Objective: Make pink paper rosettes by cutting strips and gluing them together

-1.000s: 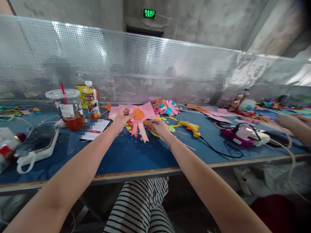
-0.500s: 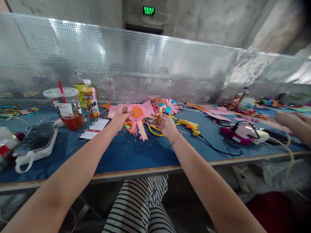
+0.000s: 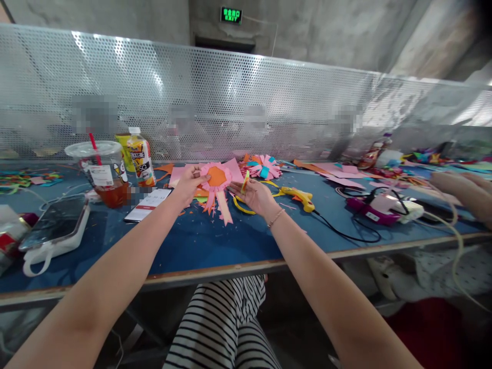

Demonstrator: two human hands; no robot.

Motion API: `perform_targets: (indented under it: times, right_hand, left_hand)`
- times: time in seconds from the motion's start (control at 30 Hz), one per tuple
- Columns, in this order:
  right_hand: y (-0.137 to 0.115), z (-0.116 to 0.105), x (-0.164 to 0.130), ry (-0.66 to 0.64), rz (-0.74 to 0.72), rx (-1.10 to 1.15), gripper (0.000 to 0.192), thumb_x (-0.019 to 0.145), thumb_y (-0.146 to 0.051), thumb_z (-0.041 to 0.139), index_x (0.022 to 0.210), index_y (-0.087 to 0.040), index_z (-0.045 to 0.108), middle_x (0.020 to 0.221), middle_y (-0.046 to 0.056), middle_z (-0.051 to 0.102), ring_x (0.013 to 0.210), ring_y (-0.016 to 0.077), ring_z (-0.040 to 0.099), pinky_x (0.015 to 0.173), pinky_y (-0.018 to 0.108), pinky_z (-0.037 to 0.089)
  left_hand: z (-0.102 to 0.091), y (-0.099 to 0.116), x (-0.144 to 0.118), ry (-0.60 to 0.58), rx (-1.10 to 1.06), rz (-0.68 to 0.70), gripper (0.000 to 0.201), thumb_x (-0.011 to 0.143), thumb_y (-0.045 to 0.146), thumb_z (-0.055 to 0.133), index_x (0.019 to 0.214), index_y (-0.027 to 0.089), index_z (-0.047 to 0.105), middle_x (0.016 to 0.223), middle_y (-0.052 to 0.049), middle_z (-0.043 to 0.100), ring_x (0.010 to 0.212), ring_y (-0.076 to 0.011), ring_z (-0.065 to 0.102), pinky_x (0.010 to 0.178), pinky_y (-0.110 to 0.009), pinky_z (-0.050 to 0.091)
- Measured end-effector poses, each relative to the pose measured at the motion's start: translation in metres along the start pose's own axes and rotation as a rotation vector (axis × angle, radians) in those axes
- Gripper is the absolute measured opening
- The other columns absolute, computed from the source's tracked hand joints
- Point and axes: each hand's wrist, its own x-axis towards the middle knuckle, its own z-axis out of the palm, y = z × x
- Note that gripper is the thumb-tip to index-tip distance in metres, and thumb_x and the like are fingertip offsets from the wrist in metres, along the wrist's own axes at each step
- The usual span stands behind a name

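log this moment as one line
left hand: holds pink rosette | right hand: holds yellow paper strip | blue table

Green sign point(image 3: 231, 15) reads "EXIT" (bottle label illegible)

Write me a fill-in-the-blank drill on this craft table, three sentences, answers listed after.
1. The left hand holds a pink paper rosette whose round centre is coloured ____.
2. The right hand holds a small ____ strip of paper.
3. The lidded cup at the left of the table has a ____ straw in it.

Missing words: orange; yellow; red
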Motion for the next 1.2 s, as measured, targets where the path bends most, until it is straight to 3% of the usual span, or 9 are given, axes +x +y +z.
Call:
perform_targets:
  times: [0.17,0.23,0.33,0.5,0.67,0.8,0.97,1.2]
  right_hand:
    - [-0.005,-0.016,0.018,0.431,-0.131,-0.082,0.018,0.073,-0.003,0.039,0.069,-0.020,0.038,0.065,-0.003,0.055,0.065,0.0078,0.060,0.064,0.022,0.051]
    - [-0.006,-0.021,0.022,0.503,-0.204,-0.163,0.016,0.074,-0.005,0.041,0.069,-0.020,0.039,0.063,-0.006,0.049,0.058,0.0048,0.055,0.059,0.017,0.048]
    - [-0.004,-0.022,0.021,0.442,-0.256,-0.242,0.012,0.072,-0.010,0.047,0.070,-0.020,0.040,0.068,-0.006,0.049,0.059,0.0046,0.055,0.057,0.017,0.047]
    - [0.005,-0.011,0.011,0.154,-0.193,-0.403,0.010,0.071,-0.019,0.052,0.071,-0.020,0.042,0.067,-0.005,0.056,0.050,0.0081,0.057,0.047,0.020,0.045]
    - [0.014,-0.002,0.005,0.050,-0.150,-0.597,0.012,0.070,-0.019,0.061,0.070,-0.017,0.049,0.060,-0.004,0.057,0.050,0.0086,0.059,0.046,0.017,0.044]
    - [0.019,0.004,0.001,0.007,-0.069,-0.534,0.017,0.065,-0.015,0.067,0.074,-0.016,0.053,0.067,-0.002,0.062,0.059,0.0111,0.064,0.051,0.018,0.049]
    - [0.021,0.009,-0.002,-0.043,-0.080,-0.427,0.020,0.061,-0.004,0.064,0.076,-0.016,0.057,0.070,-0.002,0.062,0.062,0.0090,0.063,0.061,0.022,0.055]
    - [0.019,0.009,-0.006,-0.115,-0.075,-0.377,0.027,0.058,-0.002,0.062,0.080,-0.016,0.060,0.075,-0.002,0.060,0.065,0.0081,0.060,0.064,0.025,0.056]
  left_hand:
    - [-0.015,0.002,0.014,0.154,-0.018,0.147,0.033,0.049,0.016,0.072,0.074,0.019,0.049,0.062,0.006,0.056,0.059,-0.0090,0.057,0.059,-0.021,0.045]
    - [-0.021,0.003,0.019,0.211,-0.036,0.207,0.032,0.050,0.016,0.071,0.073,0.020,0.048,0.062,0.006,0.056,0.060,-0.0094,0.057,0.062,-0.023,0.047]
    - [-0.025,0.005,0.022,0.249,-0.065,0.219,0.032,0.051,0.016,0.070,0.073,0.020,0.048,0.062,0.006,0.057,0.060,-0.0097,0.058,0.063,-0.023,0.048]
    - [-0.019,0.007,0.015,0.220,0.004,0.125,0.033,0.050,0.017,0.071,0.074,0.020,0.048,0.056,0.008,0.051,0.048,-0.0064,0.052,0.047,-0.017,0.042]
    - [-0.008,0.004,0.004,0.135,0.126,0.082,0.036,0.052,0.024,0.073,0.079,0.020,0.048,0.054,0.009,0.050,0.041,-0.0060,0.046,0.039,-0.016,0.037]
    - [-0.004,-0.001,0.001,0.053,0.164,0.061,0.035,0.054,0.026,0.073,0.079,0.019,0.048,0.056,0.008,0.052,0.040,-0.0046,0.043,0.036,-0.015,0.033]
    - [0.001,-0.002,-0.002,0.008,0.201,0.048,0.030,0.060,0.025,0.071,0.083,0.019,0.053,0.063,0.004,0.058,0.040,-0.0037,0.042,0.035,-0.015,0.025]
    - [0.006,-0.003,-0.007,0.027,0.192,0.016,0.027,0.060,0.021,0.071,0.083,0.019,0.055,0.071,0.001,0.062,0.058,-0.0094,0.056,0.050,-0.019,0.041]
